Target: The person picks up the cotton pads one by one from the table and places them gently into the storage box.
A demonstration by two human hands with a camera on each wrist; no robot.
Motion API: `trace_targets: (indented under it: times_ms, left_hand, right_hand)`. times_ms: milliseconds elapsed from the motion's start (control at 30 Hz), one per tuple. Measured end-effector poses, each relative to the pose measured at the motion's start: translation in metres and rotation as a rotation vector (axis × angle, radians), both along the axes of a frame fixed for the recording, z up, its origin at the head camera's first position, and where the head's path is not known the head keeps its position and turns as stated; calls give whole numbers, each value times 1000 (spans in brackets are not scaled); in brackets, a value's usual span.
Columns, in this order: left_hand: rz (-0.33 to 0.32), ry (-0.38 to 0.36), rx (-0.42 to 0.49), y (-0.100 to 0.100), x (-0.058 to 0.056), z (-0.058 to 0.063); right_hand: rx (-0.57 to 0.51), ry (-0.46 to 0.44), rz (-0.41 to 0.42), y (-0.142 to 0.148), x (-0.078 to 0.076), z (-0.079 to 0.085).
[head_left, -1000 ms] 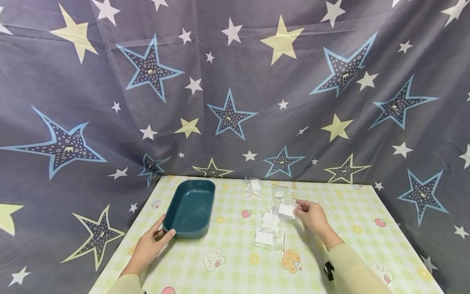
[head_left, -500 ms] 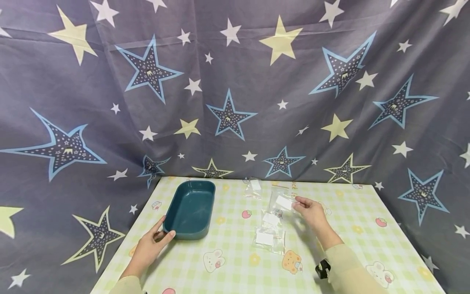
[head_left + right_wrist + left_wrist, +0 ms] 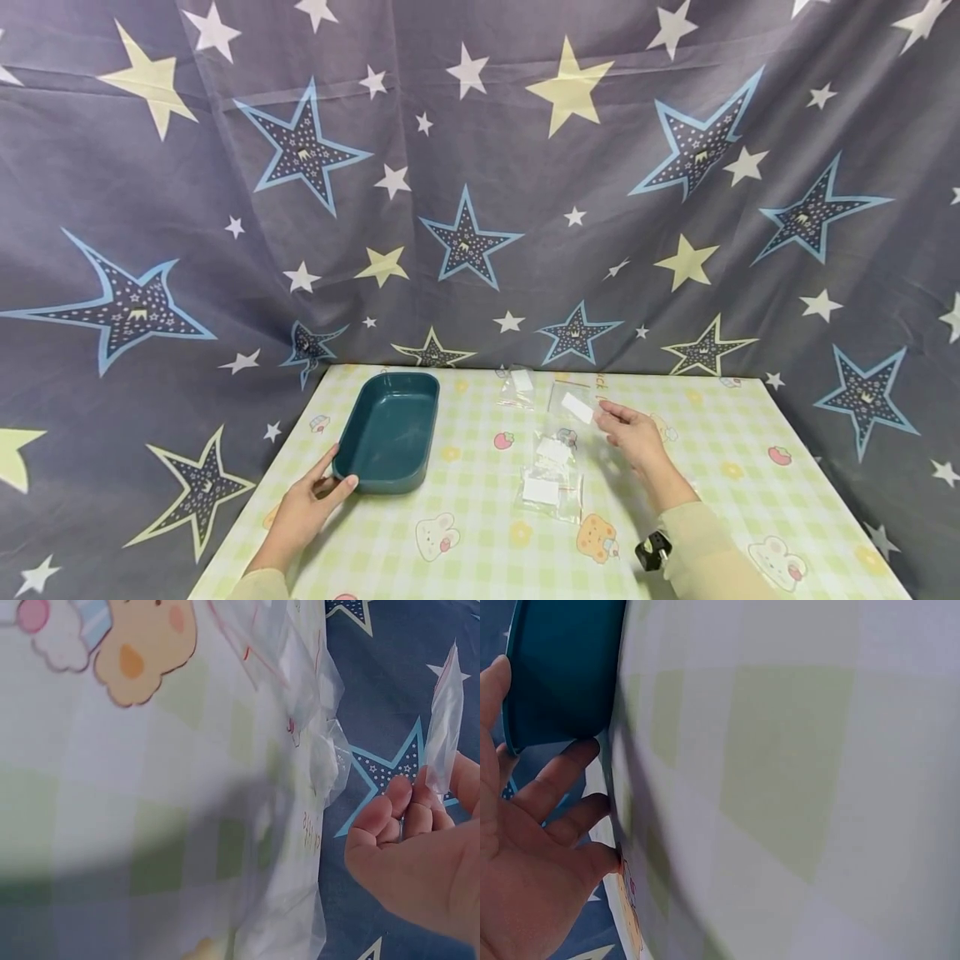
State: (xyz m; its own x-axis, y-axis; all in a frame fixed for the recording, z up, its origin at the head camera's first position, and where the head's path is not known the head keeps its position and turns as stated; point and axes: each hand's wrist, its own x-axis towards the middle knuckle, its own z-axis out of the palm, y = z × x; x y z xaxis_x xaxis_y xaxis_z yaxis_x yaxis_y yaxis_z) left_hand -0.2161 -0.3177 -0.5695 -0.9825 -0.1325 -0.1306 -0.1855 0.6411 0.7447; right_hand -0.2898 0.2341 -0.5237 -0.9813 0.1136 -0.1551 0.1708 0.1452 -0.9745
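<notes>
My right hand [image 3: 633,435] pinches a small clear zip bag [image 3: 577,407] with a white label between thumb and fingertips. In the right wrist view, that bag [image 3: 445,724] stands upright, raised off the table. From the head view it overlaps the spot where another bag lay. Below it lie two more clear bags: one with a white label [image 3: 553,451] and, nearer me, another labelled bag [image 3: 542,491]. My left hand [image 3: 306,506] holds the near left corner of a dark teal rectangular dish [image 3: 386,437]. In the left wrist view its thumb is at the dish's rim [image 3: 510,712], fingers near the base.
Another clear bag [image 3: 517,387] lies near the table's back edge. A green checked cloth [image 3: 480,533] with cartoon prints covers the table. Behind hangs a grey star-patterned curtain [image 3: 480,167]. A black device [image 3: 654,552] sits at the right wrist.
My right hand has moved slightly up and back, carrying the pinched bag away from the nearer bags and turning it. The left hand and the dish have stayed in place.
</notes>
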Motion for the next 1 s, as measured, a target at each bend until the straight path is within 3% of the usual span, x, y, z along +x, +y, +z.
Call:
trace_targets:
  times_ms: [433, 1000]
  left_hand:
    - [11, 13, 27, 0, 2, -1]
    - [4, -9, 11, 1, 2, 2]
  right_hand:
    - [-114, -10, -7, -16, -3, 6]
    - [-166, 8, 24, -34, -6, 13]
